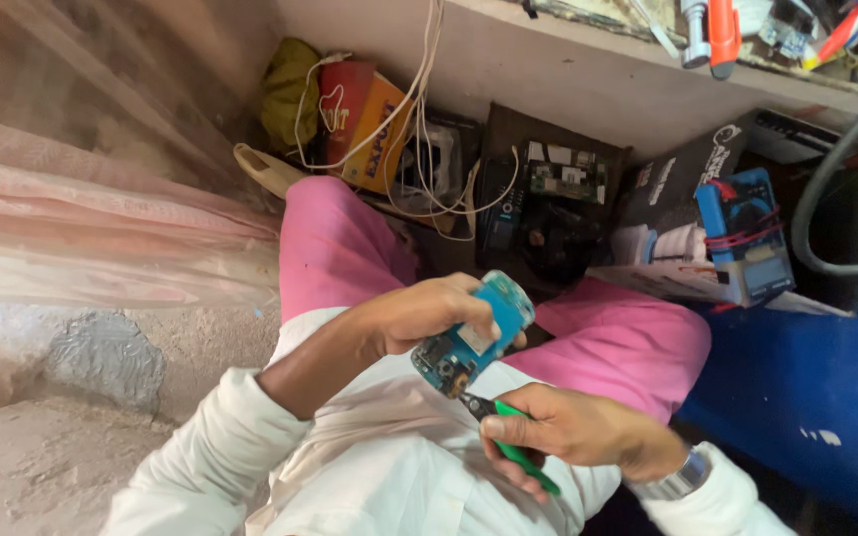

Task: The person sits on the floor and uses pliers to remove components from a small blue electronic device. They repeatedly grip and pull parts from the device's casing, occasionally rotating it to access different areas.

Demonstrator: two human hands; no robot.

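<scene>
— Under the shelf (588,74) all is clutter — boxes, white wires (419,109). Which step is it?

— I think prying: my left hand (419,313) clasps the blue opened device (474,337) over my lap, my right hand (573,427) grips the green-handled pliers (508,442), tips at its lower end.

— How does it lie?

— Long axis diagonal, exposed end toward me. Next needs a steady, small nip.

Below my knees, the low shelf (508,129) under the pale ledge is crammed: a red-and-orange carton (364,119) at the left, white cables (419,149) trailing over it, a green circuit board (563,177) beside them, and a blue boxed device (747,233) at the right.
</scene>
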